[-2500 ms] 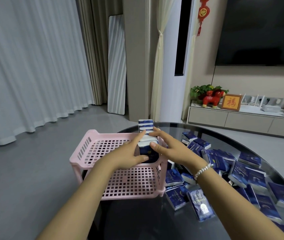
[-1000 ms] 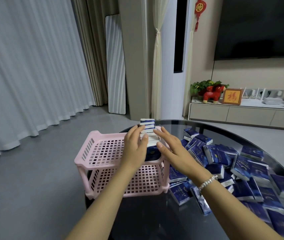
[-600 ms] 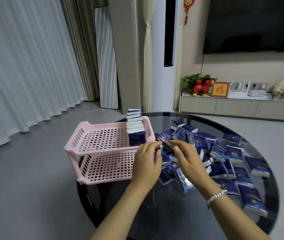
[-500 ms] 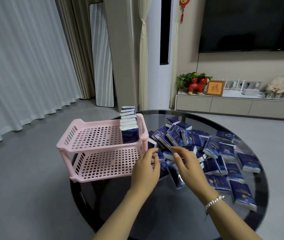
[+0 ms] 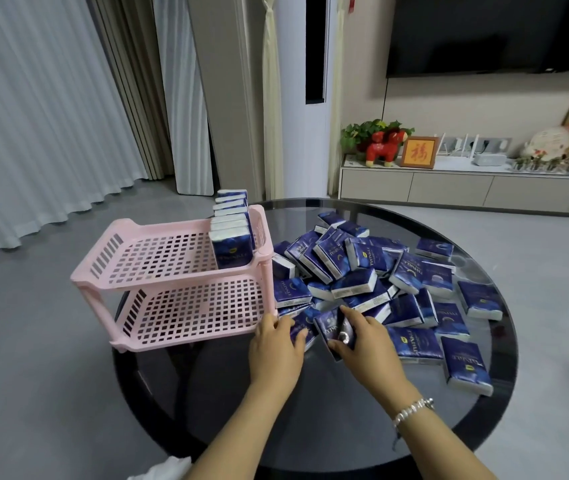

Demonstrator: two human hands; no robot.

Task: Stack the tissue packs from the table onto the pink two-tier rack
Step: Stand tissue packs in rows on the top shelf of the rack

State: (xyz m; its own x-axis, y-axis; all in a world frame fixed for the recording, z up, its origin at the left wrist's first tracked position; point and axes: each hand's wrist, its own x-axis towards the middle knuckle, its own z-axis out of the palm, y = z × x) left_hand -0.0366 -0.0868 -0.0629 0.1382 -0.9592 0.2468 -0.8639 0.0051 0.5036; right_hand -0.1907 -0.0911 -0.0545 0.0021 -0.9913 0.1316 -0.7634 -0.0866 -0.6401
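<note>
Round, glossy black glass bench [image 5: 311,410] is carrying a pink, perforated plastic two-tier rack [image 5: 172,271] at 10 o'clock. Upright row of dark-blue, film-wrapped tissue packs [image 5: 232,233] is standing along the top tier's right side. Loose heap of matching packs [image 5: 380,282] is sprawling at 1 o'clock. Right hand [image 5: 366,336] is pinching one blue pack [image 5: 331,332] at the heap's near edge. Left hand [image 5: 276,344] is resting fingers, slightly curled, on a neighbouring pack [image 5: 302,325].

Blue tissue packs [image 5: 373,282] heaped mid-frame on the table; a row of packs [image 5: 233,233] upright on the pink rack's [image 5: 172,285] top tier, left.
</note>
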